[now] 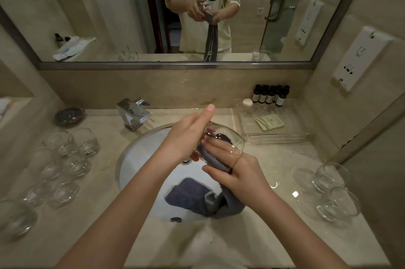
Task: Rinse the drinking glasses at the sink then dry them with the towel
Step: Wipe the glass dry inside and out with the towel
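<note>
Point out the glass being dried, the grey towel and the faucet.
glass [235, 141], head view, on its clear side wall.
grey towel [186, 192], head view, on the part hanging into the sink.
faucet [133, 113], head view, on its chrome body.

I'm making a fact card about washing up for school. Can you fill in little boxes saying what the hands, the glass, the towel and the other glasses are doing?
left hand: the left hand holds the drinking glass over the sink
right hand: the right hand pushes the grey towel into the glass
towel end: hangs down into the sink
glasses on left: a group on the counter
glasses on right: a few on the counter
faucet: the faucet shows no water running
</note>
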Motion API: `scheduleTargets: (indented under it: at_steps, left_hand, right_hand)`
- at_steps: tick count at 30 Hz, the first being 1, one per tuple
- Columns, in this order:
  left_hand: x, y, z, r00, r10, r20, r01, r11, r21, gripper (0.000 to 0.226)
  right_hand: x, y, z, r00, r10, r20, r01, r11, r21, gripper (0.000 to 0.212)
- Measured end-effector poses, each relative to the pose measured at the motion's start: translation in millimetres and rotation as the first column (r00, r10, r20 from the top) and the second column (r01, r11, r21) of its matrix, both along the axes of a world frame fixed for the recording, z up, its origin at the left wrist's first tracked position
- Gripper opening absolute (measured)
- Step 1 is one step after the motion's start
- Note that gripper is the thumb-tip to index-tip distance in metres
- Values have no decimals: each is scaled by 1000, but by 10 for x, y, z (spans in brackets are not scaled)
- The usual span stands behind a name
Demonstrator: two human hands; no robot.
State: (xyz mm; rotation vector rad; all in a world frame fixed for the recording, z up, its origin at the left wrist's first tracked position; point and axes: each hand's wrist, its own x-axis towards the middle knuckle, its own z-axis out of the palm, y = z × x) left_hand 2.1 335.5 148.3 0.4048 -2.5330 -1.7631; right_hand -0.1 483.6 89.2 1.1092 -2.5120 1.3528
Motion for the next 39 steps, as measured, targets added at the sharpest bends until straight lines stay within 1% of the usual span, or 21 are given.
scheduleTargets:
  at_steps: [2, 5, 8, 10, 12, 13, 15, 17, 18, 20, 23, 25, 27, 28, 30, 31, 32, 33, 35, 37, 39]
  left_hand:
    - [-15, 15, 1, 987, 27, -157, -47, 992, -121, 41]
    - [6, 13, -91, 866, 40, -498, -185, 951, -246, 38]
    - [4, -32, -249, 698, -93, -710, -117, 963, -241, 41]
    - [-7, -82, -356, 628, -170, -760, -87, 955, -285, 42]
    - [2, -113, -366, 668, -153, -728, -13, 976, -217, 35]
    - [20, -110, -286, 751, -117, -649, 32, 989, -141, 32]
    - [25, -92, -125, 944, -29, -329, 36, 999, 15, 36]
    - [10, -75, -57, 988, 67, -138, -69, 998, -13, 38]
    - [1, -69, -89, 976, 112, -185, -124, 991, -57, 36]
    - [16, -69, -188, 914, 146, -379, -198, 975, -101, 30]
    - [62, -106, -385, 748, -1, -664, -166, 968, -188, 31]
    - [73, -162, -455, 611, -166, -774, -110, 951, -290, 28]
    - [50, -179, -456, 623, -196, -757, -47, 957, -286, 25]
    - [41, -181, -401, 717, -141, -683, -4, 978, -207, 27]
    - [29, -158, -188, 953, 6, -302, 30, 993, 115, 39]
    - [-6, -174, -131, 997, 42, -60, -28, 977, 213, 45]
    - [-26, -185, -80, 992, 63, 110, -86, 973, 215, 47]
    - [-42, -198, -91, 982, 87, 169, -112, 984, 141, 45]
    - [-46, -179, -171, 983, 179, -32, -180, 983, -42, 34]
    - [-35, -177, -297, 927, 242, -285, -270, 961, -61, 28]
    - [1, -197, -415, 843, 213, -493, -284, 956, -71, 26]
  right_hand:
    - [-25, -10, 20, 999, 18, -32, -19, 999, -37, 49]
    - [-84, 10, 168, 972, 161, 173, -133, 978, -162, 46]
    - [-143, 126, 335, 811, 342, 474, -255, 937, -239, 34]
    - [-151, 155, 324, 724, 388, 570, -279, 921, -272, 30]
    - [-131, 119, 311, 764, 359, 536, -258, 932, -256, 27]
    - [-125, 97, 275, 831, 297, 470, -222, 952, -209, 28]
    - [-133, 50, 198, 975, 133, 179, -137, 991, 8, 41]
    - [-146, -9, 115, 995, 75, -73, -65, 990, 123, 49]
    - [-128, -26, 107, 995, 83, -47, -77, 992, 102, 49]
    - [-123, -39, 161, 974, 144, 174, -141, 990, -27, 48]
    - [-177, 42, 288, 726, 367, 581, -297, 930, -217, 38]
    - [-154, 63, 311, 564, 442, 698, -278, 897, -344, 25]
    - [-138, 9, 310, 502, 408, 763, -136, 908, -396, 36]
    - [-122, -25, 300, 531, 370, 763, -72, 916, -394, 35]
    - [-106, -85, 254, 756, 233, 612, -66, 957, -283, 26]
    - [-111, -115, 208, 902, 137, 409, -95, 988, -121, 21]
    - [-98, -143, 185, 978, 90, 191, -101, 994, 51, 27]
    - [-99, -157, 122, 995, 71, 69, -81, 986, 149, 35]
    - [-85, -203, 63, 991, 74, 111, -81, 995, 52, 41]
    - [-84, -241, 62, 946, 131, 297, -105, 989, -103, 36]
    - [-109, -258, 148, 760, 286, 583, -136, 948, -288, 36]
